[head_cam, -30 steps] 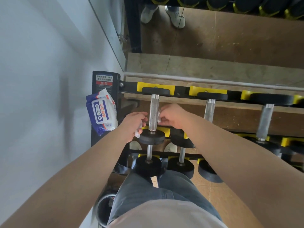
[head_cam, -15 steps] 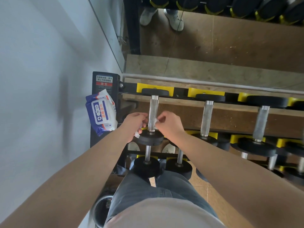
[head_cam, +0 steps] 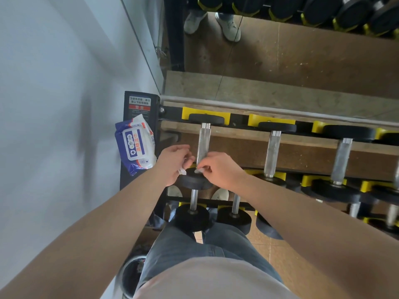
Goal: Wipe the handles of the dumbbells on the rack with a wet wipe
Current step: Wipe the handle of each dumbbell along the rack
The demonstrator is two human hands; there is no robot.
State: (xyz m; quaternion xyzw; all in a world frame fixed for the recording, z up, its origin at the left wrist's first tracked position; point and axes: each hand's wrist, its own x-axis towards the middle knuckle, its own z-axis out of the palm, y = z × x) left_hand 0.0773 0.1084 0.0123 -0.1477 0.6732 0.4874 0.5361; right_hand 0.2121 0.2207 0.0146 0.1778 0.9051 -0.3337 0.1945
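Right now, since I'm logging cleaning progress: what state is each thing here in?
white wet wipe: bunched, held by both hands against the handle's near end
left hand: grips one end of the wipe
right hand: pinches the other end
leftmost black dumbbell with knurled steel handle: racked, handle mostly uncovered
blue-and-white wipe pack: beside the rack's end post, flap looks closed
second dumbbell, third dumbbell: racked, untouched

White wall (head_cam: 54, 104) is seen at left; a mirror (head_cam: 302, 50) is mounted ahead; a metal bin (head_cam: 124, 270) is set below, near the wall.
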